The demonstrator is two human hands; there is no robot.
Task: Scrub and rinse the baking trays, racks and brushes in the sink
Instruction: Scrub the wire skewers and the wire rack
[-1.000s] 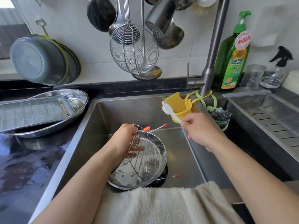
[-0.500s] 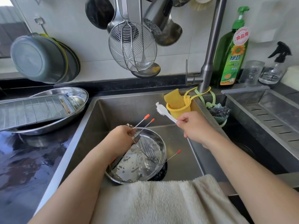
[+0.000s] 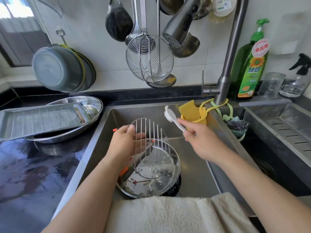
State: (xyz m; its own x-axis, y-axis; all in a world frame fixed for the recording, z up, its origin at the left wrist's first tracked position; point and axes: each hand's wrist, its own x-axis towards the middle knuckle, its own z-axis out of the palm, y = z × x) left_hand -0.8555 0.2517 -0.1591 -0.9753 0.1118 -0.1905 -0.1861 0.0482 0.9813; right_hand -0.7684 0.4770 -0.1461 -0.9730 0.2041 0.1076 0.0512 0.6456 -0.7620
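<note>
My left hand point(image 3: 124, 143) holds a round wire rack point(image 3: 152, 132) with orange-tipped legs upright over a round steel tray point(image 3: 171, 175) in the steel sink point(image 3: 198, 175). The thumb hooks the rack's rim and the fingers lie flat behind its bars. My right hand point(image 3: 200, 143) pinches the handle of a white brush point(image 3: 173, 121), head up and to the left, just right of the rack and not touching it. The tray holds soapy water. On the left counter a rectangular baking tray point(image 3: 38, 120) lies in an oval steel dish point(image 3: 90, 101).
The tap point(image 3: 225, 78) rises behind the sink, with a yellow sponge holder point(image 3: 195, 113), a scourer point(image 3: 237, 125) and a green detergent bottle point(image 3: 250, 64) nearby. A skimmer point(image 3: 149, 58) and ladles hang above. A drain tray point(image 3: 284, 125) is right; a towel point(image 3: 168, 214) drapes the front edge.
My left hand has turned the rack from tilted in the tray to upright, facing me. My right hand and brush have shifted slightly left toward it.
</note>
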